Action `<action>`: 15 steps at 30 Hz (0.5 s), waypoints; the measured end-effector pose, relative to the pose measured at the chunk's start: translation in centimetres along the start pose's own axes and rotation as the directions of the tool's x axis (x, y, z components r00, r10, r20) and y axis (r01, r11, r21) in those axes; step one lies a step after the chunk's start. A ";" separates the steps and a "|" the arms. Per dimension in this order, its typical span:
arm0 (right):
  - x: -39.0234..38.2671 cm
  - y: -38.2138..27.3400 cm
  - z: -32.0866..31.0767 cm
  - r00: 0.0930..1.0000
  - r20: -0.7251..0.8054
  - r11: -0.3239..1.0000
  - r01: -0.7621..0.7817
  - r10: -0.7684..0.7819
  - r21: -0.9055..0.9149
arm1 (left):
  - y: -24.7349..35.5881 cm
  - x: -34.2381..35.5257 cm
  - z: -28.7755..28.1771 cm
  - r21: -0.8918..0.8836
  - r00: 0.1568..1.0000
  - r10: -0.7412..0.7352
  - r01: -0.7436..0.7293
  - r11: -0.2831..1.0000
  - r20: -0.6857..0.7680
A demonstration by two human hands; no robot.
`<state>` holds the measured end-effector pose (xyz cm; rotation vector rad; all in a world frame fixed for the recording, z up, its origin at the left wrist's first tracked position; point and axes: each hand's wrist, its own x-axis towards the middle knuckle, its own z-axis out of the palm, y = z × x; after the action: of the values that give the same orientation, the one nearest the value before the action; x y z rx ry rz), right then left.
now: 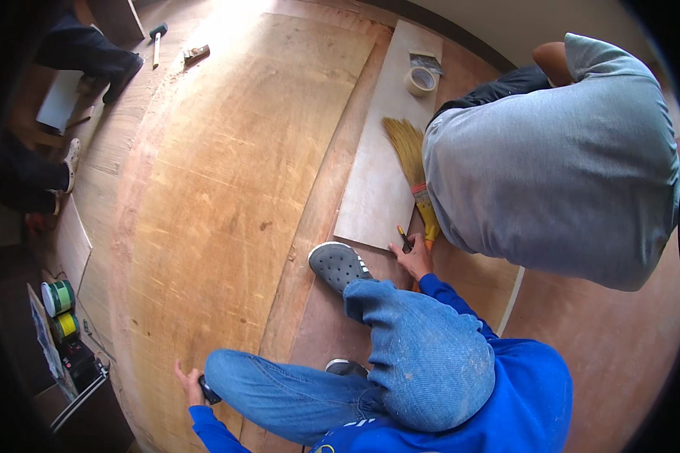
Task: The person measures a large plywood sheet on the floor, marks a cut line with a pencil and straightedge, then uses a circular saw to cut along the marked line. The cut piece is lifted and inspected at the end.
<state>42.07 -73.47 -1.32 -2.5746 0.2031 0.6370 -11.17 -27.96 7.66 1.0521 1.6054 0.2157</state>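
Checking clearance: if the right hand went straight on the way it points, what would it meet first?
Probably the near end of the pale board. The right hand's fingertips look to be right at that edge; whether they touch it is unclear from this view.

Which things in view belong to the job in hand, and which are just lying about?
Likely in the job:
pencil-like tool, in the right hand
dark object, at the left hand
pale board, beside the right hand

Seemingly just lying about:
broom
tape roll
mallet
green can
yellow-banded can
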 end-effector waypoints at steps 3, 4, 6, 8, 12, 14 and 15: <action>0.0 -0.7 -0.1 0.999 -0.024 0.999 0.025 -0.026 -0.032 | -5.2 3.4 -0.4 0.262 0.997 0.069 -0.058 0.963 -0.033; 0.1 -0.8 -0.1 1.000 -0.029 0.998 0.001 -0.003 -0.070 | -6.3 4.4 -0.2 0.388 0.993 0.107 -0.077 0.918 -0.058; 0.3 -0.5 -0.1 1.000 0.004 1.000 0.028 -0.028 -0.015 | -7.8 6.0 0.7 0.637 0.973 0.191 -0.065 0.768 -0.131; 0.9 0.4 0.1 0.998 0.057 1.000 0.001 0.000 -0.014 | -8.5 6.7 1.6 0.735 0.950 0.227 0.004 0.678 -0.215; 2.9 3.4 1.4 0.993 0.006 0.993 0.116 -0.116 0.027 | -9.4 8.7 5.3 0.752 0.902 0.340 -0.025 0.659 -0.268; 3.7 4.7 2.4 0.945 -0.050 0.934 0.328 -0.325 0.142 | -9.3 9.7 6.4 0.851 0.839 0.541 -0.244 0.466 -0.056; 4.4 5.0 2.9 0.960 -0.029 0.952 0.280 -0.279 0.121 | -9.3 9.6 6.7 0.806 0.809 0.587 -0.342 0.484 -0.009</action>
<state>43.49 -76.57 -7.71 -2.4255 -0.1150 0.4873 -9.63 -29.01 -7.19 2.2692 1.6459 0.0146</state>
